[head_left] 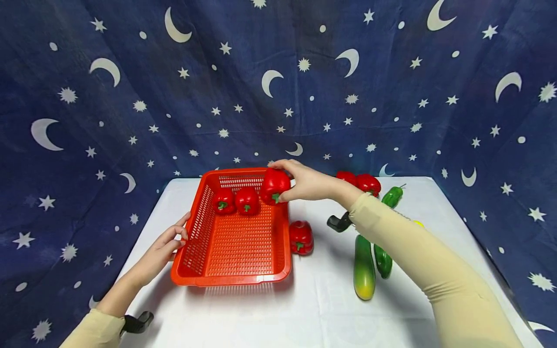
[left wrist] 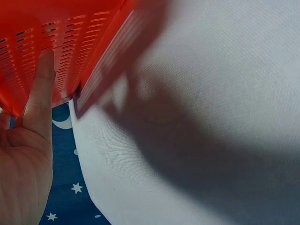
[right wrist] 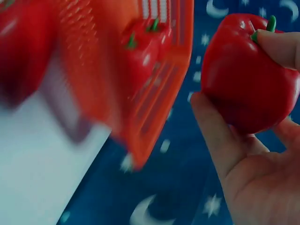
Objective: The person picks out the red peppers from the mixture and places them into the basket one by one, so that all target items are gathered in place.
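My right hand [head_left: 309, 182] holds a red bell pepper [head_left: 275, 185] by its sides, above the back right corner of the red plastic basket [head_left: 230, 280]. The right wrist view shows fingers and thumb around this pepper [right wrist: 248, 75], with its green stem by the thumb. Inside the basket, near its back wall, sit two more red bell peppers, a left one [head_left: 224, 200] and a right one [head_left: 246, 200]. On the basket's left rim, my left hand [head_left: 158, 249] grips the edge. One straight digit lies along the outer wall in the left wrist view.
Another red bell pepper [head_left: 301, 237] stands on the white table [head_left: 322, 299], against the basket's right side. Two red peppers [head_left: 368, 183] lie at the back right. Green vegetables [head_left: 363, 270] lie partly under my right forearm. A blue star-patterned cloth [head_left: 243, 96] surrounds the table.
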`<state>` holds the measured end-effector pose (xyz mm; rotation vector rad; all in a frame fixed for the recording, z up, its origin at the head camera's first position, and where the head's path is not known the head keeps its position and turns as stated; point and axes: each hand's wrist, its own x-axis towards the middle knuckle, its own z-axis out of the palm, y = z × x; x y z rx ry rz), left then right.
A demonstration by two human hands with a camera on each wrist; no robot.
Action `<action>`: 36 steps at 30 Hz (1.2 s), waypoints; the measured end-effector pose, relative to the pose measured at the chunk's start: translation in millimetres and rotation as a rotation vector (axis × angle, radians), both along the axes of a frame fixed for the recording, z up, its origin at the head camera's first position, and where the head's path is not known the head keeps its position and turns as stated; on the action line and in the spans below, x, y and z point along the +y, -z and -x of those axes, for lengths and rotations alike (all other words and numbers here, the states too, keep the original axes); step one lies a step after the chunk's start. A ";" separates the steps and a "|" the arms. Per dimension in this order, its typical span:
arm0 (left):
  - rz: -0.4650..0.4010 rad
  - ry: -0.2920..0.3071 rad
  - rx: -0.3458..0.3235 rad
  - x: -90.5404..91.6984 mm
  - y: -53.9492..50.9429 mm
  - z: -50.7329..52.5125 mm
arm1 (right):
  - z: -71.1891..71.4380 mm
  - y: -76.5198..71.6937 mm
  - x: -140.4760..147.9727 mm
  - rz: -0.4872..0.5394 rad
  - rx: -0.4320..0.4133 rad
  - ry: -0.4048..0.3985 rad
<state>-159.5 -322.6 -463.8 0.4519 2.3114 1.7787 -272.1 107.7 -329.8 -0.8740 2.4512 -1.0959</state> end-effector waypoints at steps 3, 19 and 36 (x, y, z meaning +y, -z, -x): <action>-0.002 -0.001 0.000 -0.1 0.6 0.2 | 1.7 0.6 -39.6 -0.036 0.044 -0.060; 0.007 -0.013 -0.003 2.0 0.2 -0.5 | -11.1 62.5 -165.7 -0.366 0.134 -0.160; 0.006 -0.027 -0.007 3.7 -1.9 -2.0 | -17.0 84.4 -179.1 -0.516 0.211 -0.169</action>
